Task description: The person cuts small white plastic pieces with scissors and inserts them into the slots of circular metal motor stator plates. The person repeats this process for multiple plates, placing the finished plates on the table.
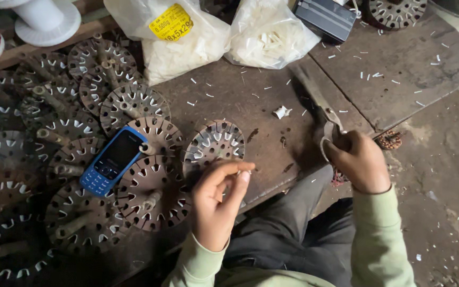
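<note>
My left hand (217, 202) hovers at the near edge of a round slotted metal disc (213, 142), its thumb and forefinger pinched on a small white strip. White strips stick out of the disc's slots. My right hand (359, 159) is closed around the handles of a large pair of scissors (314, 98), whose blades point away across the worn wooden board (261, 106). Both sleeves are pale green.
Several more slotted discs (81, 159) lie heaped on the left, with a blue mobile phone (112, 159) on top. Two white plastic bags (213, 32) of strips sit at the back. White spools (43, 21) stand at the far left. Loose white scraps litter the board.
</note>
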A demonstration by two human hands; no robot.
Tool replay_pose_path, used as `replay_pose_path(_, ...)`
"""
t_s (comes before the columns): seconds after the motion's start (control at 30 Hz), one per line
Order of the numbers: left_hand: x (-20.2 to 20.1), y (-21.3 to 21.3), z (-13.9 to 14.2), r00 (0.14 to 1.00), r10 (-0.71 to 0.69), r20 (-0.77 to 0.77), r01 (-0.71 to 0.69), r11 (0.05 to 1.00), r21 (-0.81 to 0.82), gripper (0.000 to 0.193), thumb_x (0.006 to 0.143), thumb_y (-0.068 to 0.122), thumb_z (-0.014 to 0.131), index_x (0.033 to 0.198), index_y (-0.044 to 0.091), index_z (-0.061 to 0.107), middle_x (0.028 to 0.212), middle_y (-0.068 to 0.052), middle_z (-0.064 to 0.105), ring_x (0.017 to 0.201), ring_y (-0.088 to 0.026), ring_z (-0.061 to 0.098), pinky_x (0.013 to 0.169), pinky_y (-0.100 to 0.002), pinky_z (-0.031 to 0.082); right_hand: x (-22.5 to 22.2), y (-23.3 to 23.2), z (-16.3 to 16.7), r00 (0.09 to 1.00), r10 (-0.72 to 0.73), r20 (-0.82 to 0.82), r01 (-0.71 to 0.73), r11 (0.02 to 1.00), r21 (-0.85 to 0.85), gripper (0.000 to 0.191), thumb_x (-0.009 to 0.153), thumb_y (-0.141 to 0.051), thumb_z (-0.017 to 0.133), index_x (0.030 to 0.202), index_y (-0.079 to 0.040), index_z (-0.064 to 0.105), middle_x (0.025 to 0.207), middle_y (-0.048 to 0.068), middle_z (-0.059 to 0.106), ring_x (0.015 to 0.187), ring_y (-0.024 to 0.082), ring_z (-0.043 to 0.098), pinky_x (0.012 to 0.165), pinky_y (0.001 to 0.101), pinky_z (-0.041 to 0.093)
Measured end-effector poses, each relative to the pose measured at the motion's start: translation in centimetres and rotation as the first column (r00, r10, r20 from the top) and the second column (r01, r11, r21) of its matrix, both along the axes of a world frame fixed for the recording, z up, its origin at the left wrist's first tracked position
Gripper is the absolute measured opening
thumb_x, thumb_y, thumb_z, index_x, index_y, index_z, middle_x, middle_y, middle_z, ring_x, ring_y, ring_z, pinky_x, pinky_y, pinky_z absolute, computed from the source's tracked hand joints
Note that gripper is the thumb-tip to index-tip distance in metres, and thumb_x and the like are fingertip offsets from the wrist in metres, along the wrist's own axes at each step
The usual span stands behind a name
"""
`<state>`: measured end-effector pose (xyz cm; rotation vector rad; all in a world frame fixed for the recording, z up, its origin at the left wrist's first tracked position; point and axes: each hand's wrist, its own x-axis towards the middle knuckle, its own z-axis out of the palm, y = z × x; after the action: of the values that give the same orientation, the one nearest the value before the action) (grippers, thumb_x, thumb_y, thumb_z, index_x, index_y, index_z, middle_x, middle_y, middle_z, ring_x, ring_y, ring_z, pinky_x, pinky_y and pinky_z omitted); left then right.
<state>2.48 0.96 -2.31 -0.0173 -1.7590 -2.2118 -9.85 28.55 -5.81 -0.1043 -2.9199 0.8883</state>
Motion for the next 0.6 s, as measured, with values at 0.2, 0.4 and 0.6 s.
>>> replay_pose_path(0.2,0.6,-0.1,0.1,0.999,0.028,-0.03,-0.029,0.999,-0.041,0.011,0.094,-0.004,0.066,0.105,-0.003,0.07,0.112,-0.004,0.065,0.092,-0.009,0.067,0.081,-0.023,0.056,-0.1,-2.4,2.3,0.954,0.263,-0.14,-0.196,0.908,0.371,0.048,0.074,-0.038,0.083,0.096,0.001,0.067,0.094,0.022,0.07,0.088,0.042,0.068,0.075,0.0488,0.053)
replay_pose_path(0.4,1.8,-0.9,0.8,1.0,0.008,-0.025,-0.01,0.996,-0.093,0.011,0.095,-0.005,0.07,0.106,-0.004,0.071,0.104,-0.005,0.068,0.087,-0.007,0.062,0.081,-0.02,0.052,5.3,-7.2,6.2,0.865,0.406,-0.294,-0.308,0.894,0.326,0.04,0.077,-0.019,0.081,0.11,0.0,0.067,0.1,0.021,0.067,0.093,0.04,0.064,0.076,0.0481,0.053)
replay_pose_path(0.6,2.7,-0.6,0.0,0.973,-0.091,0.213,0.038,0.971,0.237,0.019,0.095,-0.003,0.068,0.113,-0.005,0.071,0.095,-0.002,0.069,0.08,-0.005,0.061,0.07,-0.02,0.051,10.9,-11.9,8.3,0.666,0.57,-0.48,-0.688,0.718,-0.102,0.041,0.075,0.002,0.079,0.113,0.001,0.066,0.102,0.014,0.069,0.092,0.029,0.071,0.079,0.034,0.056)
